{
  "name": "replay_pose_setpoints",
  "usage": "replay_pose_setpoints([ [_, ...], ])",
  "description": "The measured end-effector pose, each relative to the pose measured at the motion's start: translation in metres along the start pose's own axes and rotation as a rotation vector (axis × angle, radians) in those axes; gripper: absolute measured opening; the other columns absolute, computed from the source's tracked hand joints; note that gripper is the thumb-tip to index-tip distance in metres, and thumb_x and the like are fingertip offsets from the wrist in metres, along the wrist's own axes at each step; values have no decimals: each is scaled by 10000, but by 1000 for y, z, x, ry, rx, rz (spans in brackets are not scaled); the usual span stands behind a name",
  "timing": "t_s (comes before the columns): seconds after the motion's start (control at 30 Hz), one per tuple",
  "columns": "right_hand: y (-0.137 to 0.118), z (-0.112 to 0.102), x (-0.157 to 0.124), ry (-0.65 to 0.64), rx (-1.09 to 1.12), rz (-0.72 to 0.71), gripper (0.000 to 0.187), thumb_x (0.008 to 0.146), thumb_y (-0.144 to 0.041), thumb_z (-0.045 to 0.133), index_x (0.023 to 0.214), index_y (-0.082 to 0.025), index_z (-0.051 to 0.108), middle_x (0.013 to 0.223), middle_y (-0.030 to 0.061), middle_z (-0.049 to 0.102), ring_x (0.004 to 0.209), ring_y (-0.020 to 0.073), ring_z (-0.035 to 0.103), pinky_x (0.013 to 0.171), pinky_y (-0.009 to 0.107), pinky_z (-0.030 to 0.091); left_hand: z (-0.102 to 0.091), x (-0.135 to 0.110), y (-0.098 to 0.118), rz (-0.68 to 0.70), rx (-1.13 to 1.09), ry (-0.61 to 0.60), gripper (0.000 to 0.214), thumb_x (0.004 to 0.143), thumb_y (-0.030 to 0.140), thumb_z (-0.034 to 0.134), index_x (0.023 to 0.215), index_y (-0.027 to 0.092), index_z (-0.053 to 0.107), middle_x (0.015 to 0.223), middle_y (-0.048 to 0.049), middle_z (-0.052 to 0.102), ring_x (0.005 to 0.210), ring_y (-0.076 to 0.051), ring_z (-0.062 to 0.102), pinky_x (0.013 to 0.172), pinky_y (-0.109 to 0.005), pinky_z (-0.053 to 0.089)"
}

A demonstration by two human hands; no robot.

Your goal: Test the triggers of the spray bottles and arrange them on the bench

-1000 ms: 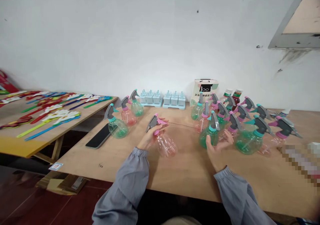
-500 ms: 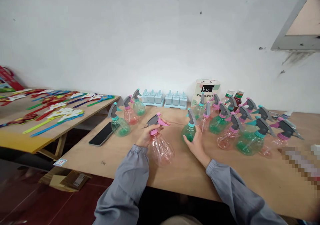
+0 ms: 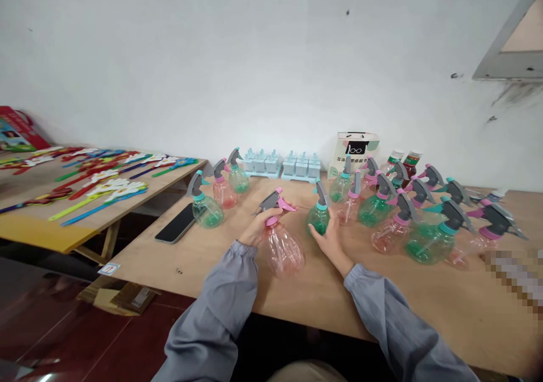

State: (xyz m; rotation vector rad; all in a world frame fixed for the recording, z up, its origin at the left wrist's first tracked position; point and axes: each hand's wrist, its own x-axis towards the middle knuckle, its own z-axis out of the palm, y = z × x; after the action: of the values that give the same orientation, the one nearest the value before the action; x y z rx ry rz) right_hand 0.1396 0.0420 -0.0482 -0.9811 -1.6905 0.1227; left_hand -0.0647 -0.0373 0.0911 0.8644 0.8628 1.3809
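Left hand (image 3: 255,227) was closed round the neck of a pink spray bottle (image 3: 285,250), just under its grey-and-pink head; bottle tilted, base toward the lower right, above or on the table (image 3: 314,305), could not tell which. Body clear pink; liquid inside not certain.

Right hand (image 3: 330,239) was half curled, thumb in front, gripping the side of a green spray bottle (image 3: 318,218), near-upright. Green looked denser low down; could not tell tint from liquid.

Left of the hands: three more bottles, front green one (image 3: 207,212), pink one (image 3: 225,194), rear green one (image 3: 238,180); a phone (image 3: 175,224) lay beside the front one.

Right: a crowd of pink and green bottles (image 3: 387,237), a pale tube visible inside some.

Behind: two light-blue mould trays (image 3: 302,170) holding lidded compartments, contents hidden; a printed bag (image 3: 352,160); a capped bottle of dark red contents (image 3: 411,166).
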Motion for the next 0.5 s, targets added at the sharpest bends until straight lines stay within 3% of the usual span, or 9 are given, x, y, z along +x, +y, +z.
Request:
replay_pose_setpoints([
  [0.2,1,0,0,6,-6,-21,714,869,-436,621,1449,-159,310,1397,194,470,1326,317,464,1122,557,382,4,3,-5,-31,129,-30,294,632,405,759,672,138,642,639,-37,659,497,-88,539,357,-175,204],
  [0.33,1,-1,-1,1,0,-25,707,876,-439,614,1452,-165,309,1394,191,474,1323,316,472,1118,556,389,5,5,-8,49,179,-147,321,664,414,774,836,149,717,802,-55,713,608,-96,595,395,-166,273],
  [0.4,1,-1,-1,-3,5,-28,712,879,-434,614,1458,-165,299,1395,192,474,1321,316,475,1116,558,391,6,7,-9,105,180,-122,330,658,426,780,841,159,718,790,-45,709,624,-103,604,431,-174,333],
  [0.5,2,-1,-1,-1,7,-37,719,878,-427,620,1461,-162,294,1402,197,470,1328,317,469,1119,561,386,9,8,-11,160,182,3,359,661,501,760,658,156,659,630,-26,652,582,-114,590,487,-206,411],
])
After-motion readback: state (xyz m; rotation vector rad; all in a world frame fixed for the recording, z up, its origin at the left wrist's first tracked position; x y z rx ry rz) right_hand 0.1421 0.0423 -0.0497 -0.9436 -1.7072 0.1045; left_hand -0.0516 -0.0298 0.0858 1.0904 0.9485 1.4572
